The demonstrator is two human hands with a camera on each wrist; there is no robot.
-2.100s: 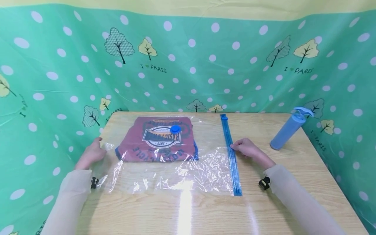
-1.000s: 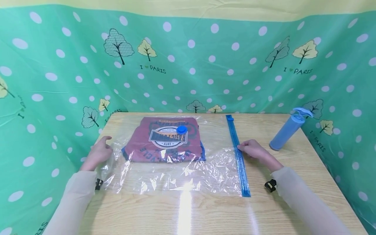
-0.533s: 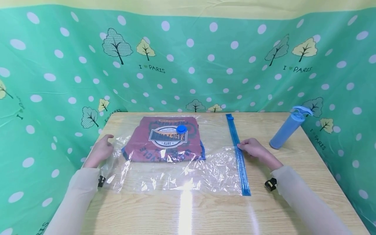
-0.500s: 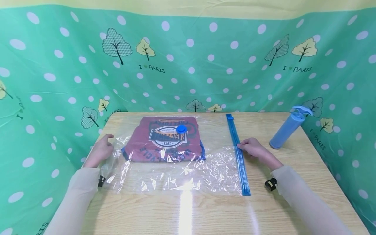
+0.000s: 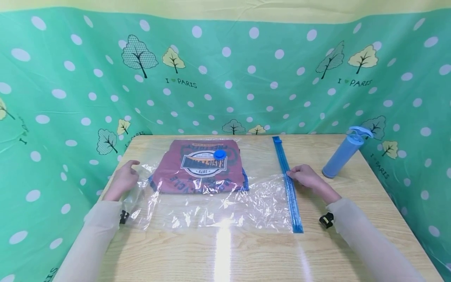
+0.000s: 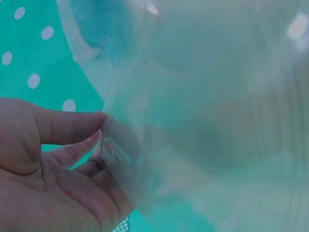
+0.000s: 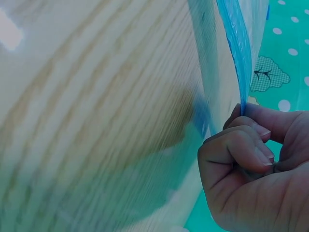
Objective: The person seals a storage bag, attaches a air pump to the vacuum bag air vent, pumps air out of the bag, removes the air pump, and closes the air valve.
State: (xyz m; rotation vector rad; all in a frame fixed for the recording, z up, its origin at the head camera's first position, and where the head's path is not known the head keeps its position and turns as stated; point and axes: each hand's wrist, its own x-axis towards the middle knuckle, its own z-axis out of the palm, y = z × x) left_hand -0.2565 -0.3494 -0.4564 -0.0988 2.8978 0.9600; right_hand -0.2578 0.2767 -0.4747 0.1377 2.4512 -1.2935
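Wooden table (image 5: 169,254), clear bag (image 5: 264,203) between left hand (image 5: 125,180) and right hand (image 5: 307,177), each pinching an end

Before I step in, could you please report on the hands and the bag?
Left hand pinches bag at one end; right hand pinches its blue strip. Bag spread over table, folded clothing inside. Pump to the right, clear of bag.

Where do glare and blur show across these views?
Head view: a white glare streak on the pale wood-grain table, sparkles on the clear plastic bag; left wrist view: the bag looks hazy, the left hand sharper; right wrist view: white glare at upper left, the blue plastic zip strip fairly sharp.
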